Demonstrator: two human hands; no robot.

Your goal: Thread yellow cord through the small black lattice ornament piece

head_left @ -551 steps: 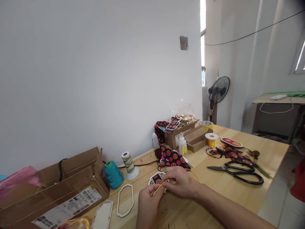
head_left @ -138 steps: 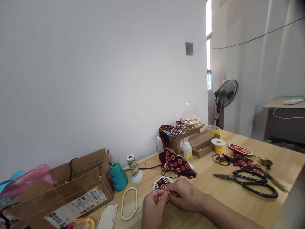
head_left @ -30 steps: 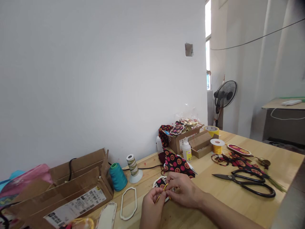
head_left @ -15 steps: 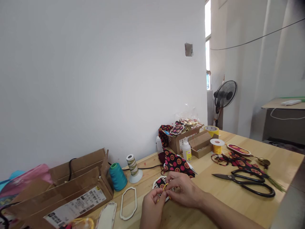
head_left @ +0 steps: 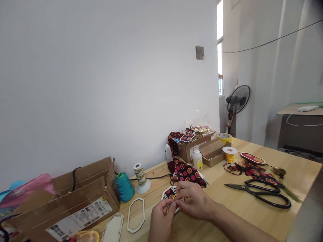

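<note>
Both hands meet near the table's front, fingertips almost touching. My left hand (head_left: 163, 215) is closed, thumb and forefinger pinching a thin yellow cord (head_left: 174, 197). My right hand (head_left: 193, 200) is closed on the same cord from the right, its thumb against the left fingertips. Partly hidden beneath the fingers lies a white-rimmed ornament (head_left: 168, 193) with dark patterned fabric and white lattice. Just behind the hands sits a folded piece of black fabric (head_left: 188, 172) with red and orange round prints. An empty white frame (head_left: 129, 215) lies left of the left hand.
Large black scissors (head_left: 267, 193) lie at the right, beside patterned fabric and a tassel. Behind are a yellow cord spool (head_left: 229, 154), a glue bottle (head_left: 198, 160) and filled cardboard box (head_left: 185, 152). Leftward stand a teal thread cone (head_left: 124, 188) and open carton (head_left: 75, 201).
</note>
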